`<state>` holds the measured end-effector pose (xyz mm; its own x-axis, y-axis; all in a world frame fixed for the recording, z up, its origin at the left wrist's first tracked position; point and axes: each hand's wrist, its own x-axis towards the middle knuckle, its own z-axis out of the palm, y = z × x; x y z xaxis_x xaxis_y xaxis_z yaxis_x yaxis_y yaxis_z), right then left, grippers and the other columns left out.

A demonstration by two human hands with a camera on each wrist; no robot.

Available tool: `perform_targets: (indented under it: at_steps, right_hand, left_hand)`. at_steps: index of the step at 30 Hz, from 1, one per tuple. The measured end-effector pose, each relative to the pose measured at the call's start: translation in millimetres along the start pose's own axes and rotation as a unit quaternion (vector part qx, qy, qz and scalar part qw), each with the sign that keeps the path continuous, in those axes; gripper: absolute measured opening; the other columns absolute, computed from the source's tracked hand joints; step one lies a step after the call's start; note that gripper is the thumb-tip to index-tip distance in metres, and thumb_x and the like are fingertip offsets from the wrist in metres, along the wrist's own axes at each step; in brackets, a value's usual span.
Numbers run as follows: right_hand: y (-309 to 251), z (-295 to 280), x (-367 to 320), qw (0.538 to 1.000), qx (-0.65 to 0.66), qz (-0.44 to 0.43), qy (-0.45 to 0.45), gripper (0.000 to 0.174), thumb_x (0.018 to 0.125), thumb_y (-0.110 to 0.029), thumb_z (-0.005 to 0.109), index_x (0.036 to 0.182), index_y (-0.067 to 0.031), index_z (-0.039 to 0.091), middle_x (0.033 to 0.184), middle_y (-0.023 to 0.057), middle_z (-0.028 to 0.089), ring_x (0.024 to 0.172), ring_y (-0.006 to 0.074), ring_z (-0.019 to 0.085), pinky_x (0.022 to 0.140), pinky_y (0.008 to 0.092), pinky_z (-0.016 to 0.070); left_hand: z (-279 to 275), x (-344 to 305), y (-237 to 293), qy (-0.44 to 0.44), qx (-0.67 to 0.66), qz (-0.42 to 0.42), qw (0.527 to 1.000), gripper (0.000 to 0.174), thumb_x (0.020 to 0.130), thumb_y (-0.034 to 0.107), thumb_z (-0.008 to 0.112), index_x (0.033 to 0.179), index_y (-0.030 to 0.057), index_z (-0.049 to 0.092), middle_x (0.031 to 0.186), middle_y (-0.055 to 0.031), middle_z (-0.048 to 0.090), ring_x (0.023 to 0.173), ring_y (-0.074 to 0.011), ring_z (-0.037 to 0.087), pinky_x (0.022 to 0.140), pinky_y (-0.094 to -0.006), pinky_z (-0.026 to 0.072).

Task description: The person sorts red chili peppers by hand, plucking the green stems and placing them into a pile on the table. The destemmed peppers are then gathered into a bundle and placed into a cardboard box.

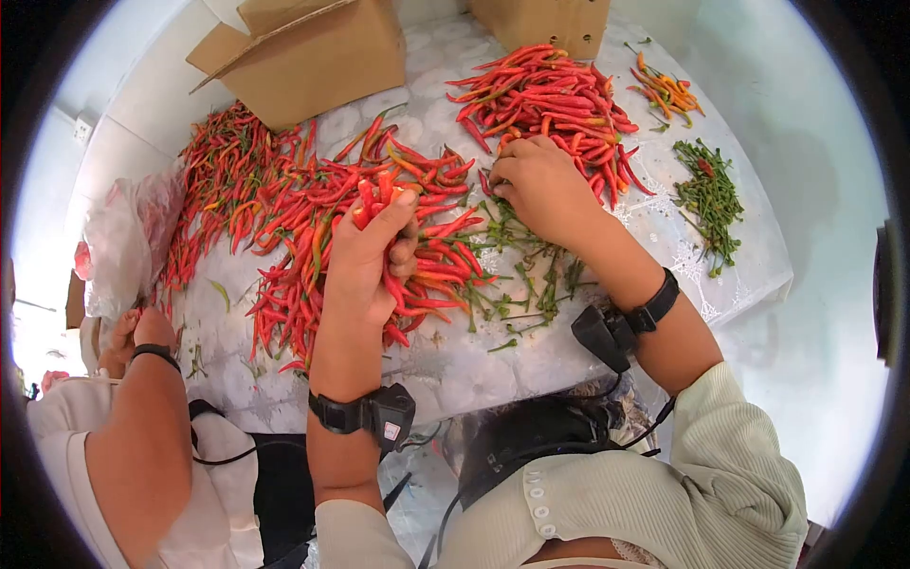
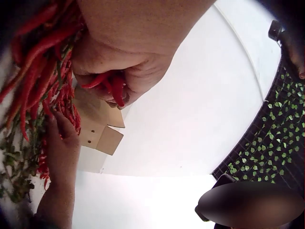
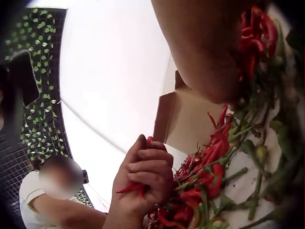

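Observation:
My left hand (image 1: 370, 247) grips a small bunch of red chili peppers (image 2: 114, 87), their ends poking out past the thumb and from under the curled fingers. Beneath it spreads a large heap of red chilies with stems (image 1: 294, 284). At the near left edge of a second pile of red chilies (image 1: 559, 100) is my right hand (image 1: 545, 190), its fingers bent down toward the table. A red chili shows right by those fingertips, but I cannot tell whether they pinch it. Loose green stems (image 1: 540, 294) lie below that hand.
Cardboard boxes (image 1: 327, 62) stand at the back. A mound of green stems (image 1: 709, 199) and a few orange chilies (image 1: 668, 90) lie on the right of the covered table (image 1: 474, 375). Another person's arm (image 1: 142, 436) is at the left, near a plastic bag (image 1: 123, 247).

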<state>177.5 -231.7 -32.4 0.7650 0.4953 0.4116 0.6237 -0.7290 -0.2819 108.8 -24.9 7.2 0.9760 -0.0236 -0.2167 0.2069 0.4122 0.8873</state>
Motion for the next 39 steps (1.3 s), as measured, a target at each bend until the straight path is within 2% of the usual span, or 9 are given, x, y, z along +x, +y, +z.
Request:
perform_targets:
  at_steps: [4, 10, 14, 19, 22, 25, 28, 31, 39]
  right_hand:
    - [1.6, 0.7, -2.1, 0.999, -0.015, -0.028, 0.011, 0.012, 0.072, -0.011, 0.062, 0.083, -0.0049, 0.064, 0.090, 0.0103, 0.056, 0.092, 0.0299, 0.051, 0.078, 0.0402, 0.0431]
    - [-1.8, -4.2, -1.7, 0.999, -0.039, -0.035, -0.003, 0.016, 0.072, -0.009, 0.063, 0.087, -0.0045, 0.061, 0.089, 0.0104, 0.057, 0.092, 0.0296, 0.052, 0.078, 0.0409, 0.0427]
    - [-12.4, -8.2, 4.8, 0.985, 0.175, 0.001, 0.012, 0.015, 0.079, -0.007, 0.059, 0.095, -0.0033, 0.059, 0.087, 0.0085, 0.058, 0.087, 0.0228, 0.055, 0.076, 0.0334, 0.0434]
    - [-19.4, -9.3, 9.2, 0.882, 0.469, 0.031, -0.021, 0.016, 0.090, -0.014, 0.051, 0.097, -0.0012, 0.057, 0.084, 0.0017, 0.057, 0.078, 0.0094, 0.055, 0.068, 0.0243, 0.0447]
    - [-26.0, -20.4, 9.3, 0.826, 0.550, 0.096, -0.074, 0.018, 0.091, -0.018, 0.051, 0.098, -0.0012, 0.056, 0.082, -0.0005, 0.057, 0.073, 0.0077, 0.055, 0.066, 0.0230, 0.0453]
    - [-25.8, -16.8, 8.9, 0.799, 0.587, 0.107, -0.075, 0.020, 0.091, -0.020, 0.053, 0.098, -0.0018, 0.056, 0.080, -0.0003, 0.057, 0.069, 0.0067, 0.055, 0.063, 0.0217, 0.0453]
    - [-30.9, -15.5, 8.4, 0.789, 0.600, 0.120, -0.049, 0.018, 0.089, -0.016, 0.055, 0.096, 0.0006, 0.057, 0.076, 0.0011, 0.059, 0.066, 0.0067, 0.055, 0.058, 0.0221, 0.0475]
    - [-31.2, -17.7, 7.7, 0.783, 0.607, 0.117, -0.066, 0.022, 0.088, -0.022, 0.058, 0.096, -0.0019, 0.056, 0.077, -0.0005, 0.058, 0.067, 0.0065, 0.055, 0.061, 0.0210, 0.0458]
    - [-38.2, -15.2, 4.9, 0.780, 0.611, 0.123, -0.055, 0.020, 0.086, -0.020, 0.061, 0.092, -0.0005, 0.058, 0.072, 0.0006, 0.060, 0.062, 0.0063, 0.055, 0.056, 0.0211, 0.0464]
  left_hand:
    - [1.0, -0.6, -0.9, -0.005, 0.009, 0.003, 1.000, 0.009, 0.085, 0.014, 0.060, 0.082, 0.0105, 0.052, 0.065, 0.0037, 0.048, 0.046, -0.0020, 0.035, 0.037, -0.0160, 0.0254]
    - [2.7, -1.3, 0.3, 0.000, 0.011, -0.004, 1.000, 0.008, 0.084, 0.013, 0.059, 0.082, 0.0107, 0.052, 0.065, 0.0042, 0.048, 0.046, -0.0016, 0.035, 0.037, -0.0161, 0.0254]
    - [2.1, -0.9, 1.0, 0.003, 0.013, -0.005, 1.000, 0.008, 0.084, 0.013, 0.059, 0.082, 0.0106, 0.052, 0.065, 0.0036, 0.050, 0.046, -0.0017, 0.036, 0.037, -0.0162, 0.0259]
    - [0.0, 0.1, 0.3, -0.002, -0.001, 0.002, 1.000, 0.009, 0.085, 0.015, 0.059, 0.081, 0.0102, 0.052, 0.065, 0.0026, 0.051, 0.045, -0.0026, 0.037, 0.037, -0.0164, 0.0267]
    - [0.9, -0.8, 1.4, -0.003, 0.000, 0.005, 1.000, 0.009, 0.085, 0.015, 0.059, 0.081, 0.0102, 0.053, 0.066, 0.0021, 0.052, 0.045, -0.0028, 0.038, 0.037, -0.0165, 0.0271]
    - [1.0, -0.5, 1.7, -0.001, -0.008, 0.003, 1.000, 0.012, 0.081, 0.016, 0.064, 0.083, 0.0099, 0.053, 0.064, 0.0018, 0.052, 0.045, -0.0030, 0.040, 0.037, -0.0172, 0.0286]
    - [0.2, -0.2, 1.8, -0.007, -0.013, -0.003, 1.000, 0.015, 0.080, 0.016, 0.067, 0.084, 0.0097, 0.054, 0.064, 0.0017, 0.052, 0.045, -0.0030, 0.041, 0.037, -0.0176, 0.0293]
    - [2.6, -0.7, 1.7, -0.001, -0.006, -0.010, 1.000, 0.015, 0.079, 0.015, 0.067, 0.085, 0.0096, 0.054, 0.064, 0.0023, 0.052, 0.045, -0.0026, 0.041, 0.037, -0.0176, 0.0288]
    - [4.8, -2.7, -2.8, -0.047, 0.052, 0.005, 0.998, 0.022, 0.074, 0.010, 0.071, 0.087, 0.0081, 0.054, 0.062, 0.0050, 0.050, 0.045, -0.0016, 0.039, 0.037, -0.0173, 0.0258]
